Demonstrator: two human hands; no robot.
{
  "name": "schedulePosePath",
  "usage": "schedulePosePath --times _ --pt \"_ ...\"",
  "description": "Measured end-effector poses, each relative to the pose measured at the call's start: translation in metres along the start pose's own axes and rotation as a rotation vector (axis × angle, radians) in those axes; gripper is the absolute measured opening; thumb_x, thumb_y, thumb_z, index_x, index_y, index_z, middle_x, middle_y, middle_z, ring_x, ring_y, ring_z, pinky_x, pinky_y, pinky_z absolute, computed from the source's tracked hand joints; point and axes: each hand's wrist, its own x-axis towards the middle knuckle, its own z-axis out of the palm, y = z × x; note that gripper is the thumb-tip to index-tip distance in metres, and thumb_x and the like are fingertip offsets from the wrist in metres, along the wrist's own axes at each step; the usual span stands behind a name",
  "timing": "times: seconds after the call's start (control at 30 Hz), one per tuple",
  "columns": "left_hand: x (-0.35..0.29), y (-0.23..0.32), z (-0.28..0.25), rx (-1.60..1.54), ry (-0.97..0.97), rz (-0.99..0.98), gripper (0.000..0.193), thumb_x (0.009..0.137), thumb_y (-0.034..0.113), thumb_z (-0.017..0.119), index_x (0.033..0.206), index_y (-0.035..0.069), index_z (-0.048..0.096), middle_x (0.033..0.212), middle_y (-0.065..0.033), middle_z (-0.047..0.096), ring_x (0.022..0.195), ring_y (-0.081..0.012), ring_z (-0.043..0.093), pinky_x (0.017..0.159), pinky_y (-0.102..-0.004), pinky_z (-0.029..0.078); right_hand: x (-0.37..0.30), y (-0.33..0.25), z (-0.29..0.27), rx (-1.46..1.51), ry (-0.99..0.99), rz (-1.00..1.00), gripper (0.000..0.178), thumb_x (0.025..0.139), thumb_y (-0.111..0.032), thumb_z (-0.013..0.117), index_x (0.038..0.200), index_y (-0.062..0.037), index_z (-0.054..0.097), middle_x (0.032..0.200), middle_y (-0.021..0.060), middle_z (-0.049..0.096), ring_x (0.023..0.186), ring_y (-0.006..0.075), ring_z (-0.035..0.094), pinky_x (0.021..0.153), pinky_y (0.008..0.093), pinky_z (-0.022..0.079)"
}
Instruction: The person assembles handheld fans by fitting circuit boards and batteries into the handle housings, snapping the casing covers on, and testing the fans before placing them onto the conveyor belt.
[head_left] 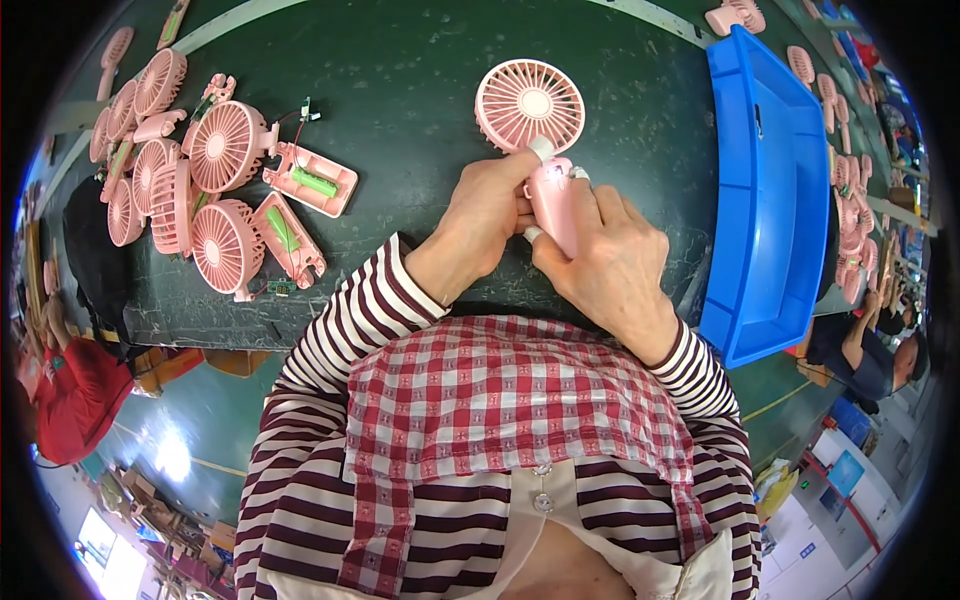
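Note:
A pink handheld fan (533, 105) is in front of me, its round slatted head away from me and its handle (555, 205) toward me. My left hand (480, 215) grips the handle from the left, with the thumb near the joint below the head. From the right, my right hand (610, 245) closes round the handle's lower part. White wraps cover some of my fingertips. Parts of the handle are hidden behind my fingers.
At the left lie several pink fans (225, 145), some with opened handles showing green batteries (315, 181) and small circuit boards. A blue plastic bin (765, 200) stands at the right. Beyond it are more pink fan parts (853, 225). Other people work at both sides.

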Motion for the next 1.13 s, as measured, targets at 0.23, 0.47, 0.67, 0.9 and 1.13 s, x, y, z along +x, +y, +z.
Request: schedulePosePath --times 0.23,0.47,0.67,0.9,1.13 --pt "0.001 -0.003 0.005 0.138 0.081 0.041 0.029 0.086 0.021 0.057 0.100 -0.003 0.059 0.091 -0.0104 0.061 0.077 -0.0162 0.061 0.065 -0.0280 0.050 -0.002 -0.001 0.000 -0.003 0.011 0.009 0.041 0.061 -0.023 0.073 0.090 0.0007 0.057 0.069 0.0091 0.054 0.057 0.0238 0.056 0.046 0.0341 0.045" --pt "0.000 0.000 0.007 0.069 0.129 0.010 0.027 0.083 0.017 0.059 0.098 -0.005 0.058 0.090 -0.0112 0.061 0.076 -0.0185 0.062 0.065 -0.0305 0.053 -0.011 0.007 -0.005 0.180 0.072 0.037 0.045 0.064 -0.026 0.073 0.096 0.0011 0.058 0.070 0.0099 0.056 0.057 0.0223 0.056 0.047 0.0324 0.045" --pt "0.004 0.000 0.007 0.040 0.107 0.032 0.025 0.083 0.014 0.060 0.098 -0.006 0.058 0.091 -0.0121 0.062 0.079 -0.0189 0.062 0.069 -0.0317 0.053 -0.028 0.024 0.000 0.542 -0.125 0.503 0.033 0.078 -0.029 0.066 0.083 0.0033 0.061 0.060 0.0100 0.058 0.049 0.0129 0.056 0.045 0.0263 0.043" --pt "0.004 -0.004 0.000 0.028 -0.033 0.086 0.027 0.086 0.017 0.057 0.103 -0.004 0.057 0.096 -0.0128 0.062 0.087 -0.0191 0.060 0.078 -0.0317 0.049 -0.013 0.021 0.005 1.353 -0.460 0.930 0.041 0.080 -0.034 0.063 0.085 0.0067 0.062 0.064 0.0081 0.059 0.050 0.0104 0.055 0.043 0.0213 0.042" --pt "-0.004 0.000 0.005 0.090 -0.172 0.196 0.031 0.086 0.018 0.056 0.109 -0.004 0.055 0.103 -0.0168 0.061 0.095 -0.0226 0.058 0.088 -0.0336 0.044 -0.015 0.023 0.011 1.277 -0.341 0.674 0.039 0.083 -0.024 0.062 0.106 0.0064 0.056 0.088 0.0075 0.062 0.076 0.0094 0.057 0.067 0.0219 0.046"
